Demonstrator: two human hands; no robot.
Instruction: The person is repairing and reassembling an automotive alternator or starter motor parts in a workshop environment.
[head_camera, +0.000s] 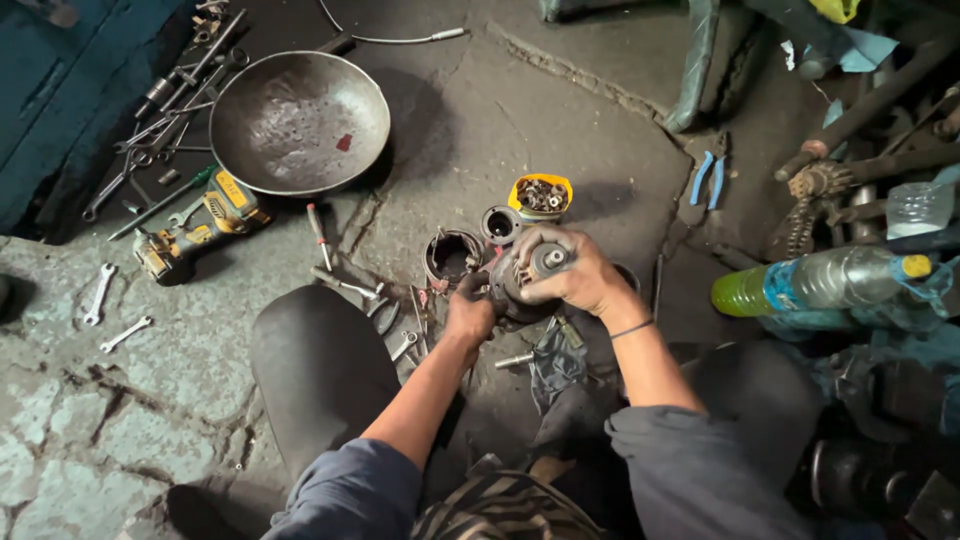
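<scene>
Right hand: the right hand (570, 275) was clamped over the top of a grimy round motor part (520, 290), fingers wrapped around its upper end, where a small round metal cap showed between them.
Left hand: the left hand (468, 310) gripped the same motor part from its left side, down low, fingers curled tight on the housing.
Motor part: held just above the stone floor (150, 390), between the person's knees, pretty much dead centre of the view.
Just behind it: a dark open metal cylinder (452, 255) and a smaller ring-shaped piece (500, 224) sat on the floor, with a yellow cup of small bits (541, 195) right beside them.
Far left: a big dented metal bowl (299, 122), a yellow and black cordless drill (195, 228) below it, and a couple of loose wrenches (110, 315) lying well apart from the hands.
Right side: blue-handled pliers (708, 172) on the floor, and a plastic bottle of green liquid (815, 283) lying on its side.
</scene>
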